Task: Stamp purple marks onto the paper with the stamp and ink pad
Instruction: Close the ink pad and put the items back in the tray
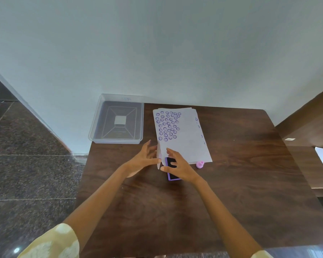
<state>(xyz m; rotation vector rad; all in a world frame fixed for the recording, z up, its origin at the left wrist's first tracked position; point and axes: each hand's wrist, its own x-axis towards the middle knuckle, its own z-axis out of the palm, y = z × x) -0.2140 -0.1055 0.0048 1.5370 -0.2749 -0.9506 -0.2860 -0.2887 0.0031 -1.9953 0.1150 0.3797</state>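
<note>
- Ink pad (171, 169), purple case with a black pad face, sits on the table just below centre frame. Its middle is hidden under the right hand; only the far end and near end show. Long axis runs away from the camera.
- Right hand (181, 167) lies over the ink pad, fingers spread and loosely curled around it; thumb at the pad's left edge. Whether it actually grips is unclear.
- Left hand (145, 161), open with fingers spread, touches the lower left corner of the paper (185, 138); a pale lid-like piece by its fingertips is hard to make out.
- Paper is a small stack, long axis pointing away, with purple smiley marks (167, 125) filling its upper left. Partial marks peek out at the right edge.
- Stamp (200, 164), pink, stands at the paper's lower right corner.
- Clear tray (117, 140) at the table's (231, 183) upper left; faint blue writing on its far rim, unreadable.
</note>
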